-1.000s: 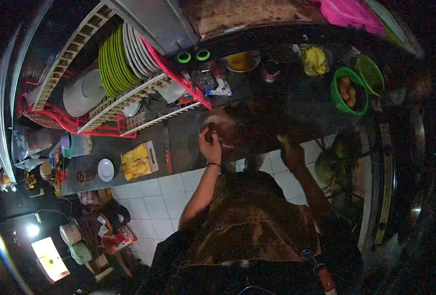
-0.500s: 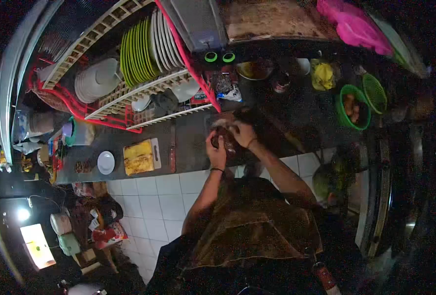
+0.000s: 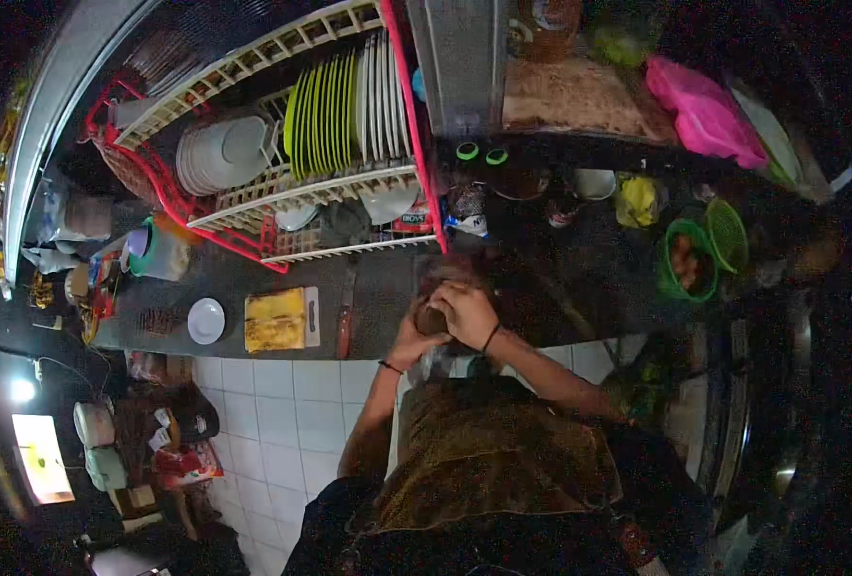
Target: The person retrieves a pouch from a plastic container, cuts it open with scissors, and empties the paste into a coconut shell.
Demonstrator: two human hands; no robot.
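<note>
A dark brown, rounded object [image 3: 432, 321] is between my two hands, close to the counter's front edge; its kind is not clear. My left hand [image 3: 410, 338] curls round its left side, with the thumb along the near side. Over its top and right side, the fingers of my right hand [image 3: 468, 315] are bent and pressed down, hiding much of it. Just behind my hands is a dark, blurred patch, perhaps a board or tray, on the dark counter [image 3: 378, 298].
Left of my hands lie a knife [image 3: 345, 322], a cutting board [image 3: 312, 317] with a yellow browned slab [image 3: 275, 320], and a white plate [image 3: 206, 321]. A dish rack [image 3: 426, 163] stands behind. To the right is a green basket [image 3: 670, 274] holding brown round items.
My right hand has come over the brown object, its fingers now closed on the top. Both hands sit nearer the counter's front edge. The whole view has shifted slightly.
</note>
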